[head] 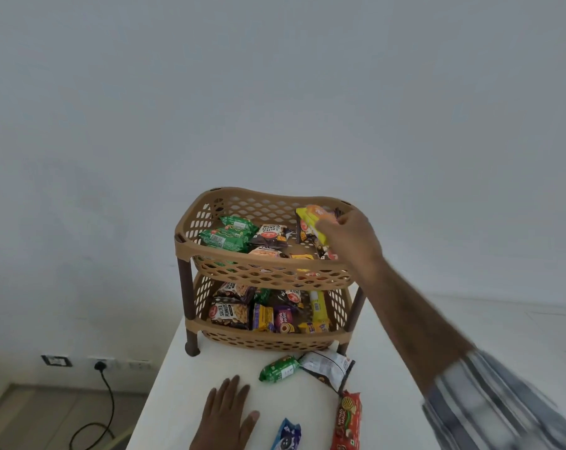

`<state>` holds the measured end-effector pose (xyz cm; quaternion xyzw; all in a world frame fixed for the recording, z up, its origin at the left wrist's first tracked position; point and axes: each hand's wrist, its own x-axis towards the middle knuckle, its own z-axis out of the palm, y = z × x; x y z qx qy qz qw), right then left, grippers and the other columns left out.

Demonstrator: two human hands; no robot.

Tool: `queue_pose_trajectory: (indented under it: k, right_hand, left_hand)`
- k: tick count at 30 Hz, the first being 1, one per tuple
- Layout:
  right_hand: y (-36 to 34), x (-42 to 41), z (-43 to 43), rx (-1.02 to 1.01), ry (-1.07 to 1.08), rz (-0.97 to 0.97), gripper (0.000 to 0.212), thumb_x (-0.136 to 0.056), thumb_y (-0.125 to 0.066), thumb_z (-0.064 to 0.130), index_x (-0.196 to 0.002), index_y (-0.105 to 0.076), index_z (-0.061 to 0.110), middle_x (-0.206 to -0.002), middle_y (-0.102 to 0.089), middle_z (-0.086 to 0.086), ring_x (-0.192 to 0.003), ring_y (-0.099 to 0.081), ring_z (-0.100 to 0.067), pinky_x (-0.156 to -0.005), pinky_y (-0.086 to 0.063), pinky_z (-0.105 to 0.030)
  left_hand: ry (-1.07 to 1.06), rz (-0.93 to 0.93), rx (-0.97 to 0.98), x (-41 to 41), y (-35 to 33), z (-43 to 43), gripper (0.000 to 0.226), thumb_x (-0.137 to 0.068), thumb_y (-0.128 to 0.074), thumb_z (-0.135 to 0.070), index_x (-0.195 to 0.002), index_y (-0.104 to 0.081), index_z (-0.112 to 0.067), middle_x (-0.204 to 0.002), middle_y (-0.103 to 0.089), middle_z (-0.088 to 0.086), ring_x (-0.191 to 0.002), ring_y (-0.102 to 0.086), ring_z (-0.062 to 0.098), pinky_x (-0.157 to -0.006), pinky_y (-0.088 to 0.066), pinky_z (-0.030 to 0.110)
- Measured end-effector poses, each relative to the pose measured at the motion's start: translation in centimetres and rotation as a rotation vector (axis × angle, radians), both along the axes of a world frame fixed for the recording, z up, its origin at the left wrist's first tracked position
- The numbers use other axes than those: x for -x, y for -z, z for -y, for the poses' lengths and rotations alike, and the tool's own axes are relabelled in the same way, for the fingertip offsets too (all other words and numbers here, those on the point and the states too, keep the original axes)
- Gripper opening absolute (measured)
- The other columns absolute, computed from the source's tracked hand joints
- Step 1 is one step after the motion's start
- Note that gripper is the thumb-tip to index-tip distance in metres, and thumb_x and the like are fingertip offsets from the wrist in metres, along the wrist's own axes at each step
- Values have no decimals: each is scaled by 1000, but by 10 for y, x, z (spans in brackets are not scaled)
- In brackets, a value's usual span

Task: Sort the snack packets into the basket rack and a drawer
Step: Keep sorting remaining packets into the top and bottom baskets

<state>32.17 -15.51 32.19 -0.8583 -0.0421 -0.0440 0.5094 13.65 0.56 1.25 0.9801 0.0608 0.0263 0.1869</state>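
Left hand (pixel 226 414) lay flat on white table (pixel 184 384), fingers straight and close together, thumb out, holding nothing. Beside it lay blue packet (pixel 288 435) and red packet (pixel 348 423); further on, green packet (pixel 279 368) and black-and-white packet (pixel 328 368), just before basket rack (pixel 265 267). Both tiers held packets. Right hand (pixel 353 237) was over upper tier's right side, fingers curled round yellow packet (pixel 310 219)
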Motion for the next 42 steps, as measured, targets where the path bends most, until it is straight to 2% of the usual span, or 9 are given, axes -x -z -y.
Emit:
queue_pose_trajectory:
  k: [4,9,12,18,21,25,30,37,42]
  right_hand:
    - [25,-68,-46,45,12,-75,36,-74,-67,37,-88,-60,5,-65,-68,-1,-54,-63,-17,-48,-45,-27]
    - [47,-108,-82,274,-62,-174,22,-86,-68,24,-71,-60,10,-73,-68,-4,-63,-70,-19,-59,-63,-32]
    - [51,-115,-87,598,-135,-116,23,-92,-62,21,-72,-64,10,-66,-65,-2,-48,-62,-11,-36,-45,-20]
    - [49,-118,-81,846,-290,56,20,-95,-54,7,-77,-61,9,-79,-66,-6,-67,-65,-16,-52,-55,-30]
    - [36,-110,-69,757,-297,132,18,-96,-56,12,-88,-70,7,-90,-73,-7,-71,-68,-16,-61,-59,-31]
    - [20,-62,-27,355,-200,416,15,-95,-57,28,-105,-68,25,-97,-68,13,-82,-60,6,-64,-43,-14]
    - [68,43,54,103,24,831,11,-93,-55,21,-99,-62,26,-95,-57,23,-86,-53,0,-78,-37,-4]
    - [250,167,134,494,-141,81,29,-92,-65,33,-119,-64,23,-117,-59,4,-111,-54,-21,-93,-40,-27]
    - [296,207,139,554,-213,-347,70,-82,-63,61,-140,-29,42,-109,-42,7,-91,-59,-15,-69,-47,-26]
  left_hand:
    - [12,84,-128,0,1,0,92,-103,-3,-58,-87,-84,-19,-100,-79,5,-83,-78,23,-89,-36,33]
    - [21,48,-147,-6,3,-2,92,-103,-2,-59,-83,-84,-21,-97,-80,3,-80,-78,20,-95,-33,32]
    - [12,48,-139,-7,7,-4,92,-103,-3,-59,-85,-84,-21,-99,-79,4,-83,-78,22,-92,-36,32]
    - [12,-72,-74,-3,13,-4,72,-102,-22,-58,-98,-83,-20,-113,-77,5,-97,-76,23,-110,-21,30]
    - [3,-18,-19,2,18,-5,51,-95,-54,-53,-128,-70,-19,-142,-61,6,-129,-60,25,-112,-21,31]
    - [-27,-76,49,1,33,-9,64,-103,-23,-60,-160,-21,-31,-170,-3,-7,-156,4,12,-125,10,31]
    - [-23,7,122,15,28,14,59,-104,-26,-58,-156,-30,-33,-168,-9,-11,-155,-5,9,-126,0,29]
    - [213,-51,60,60,40,63,67,-103,-21,-60,-160,7,-38,-166,15,-16,-154,13,7,-124,7,28]
    - [211,-70,23,60,39,69,67,-106,-31,-48,-162,2,-31,-170,-7,-5,-156,-3,16,-126,2,33]
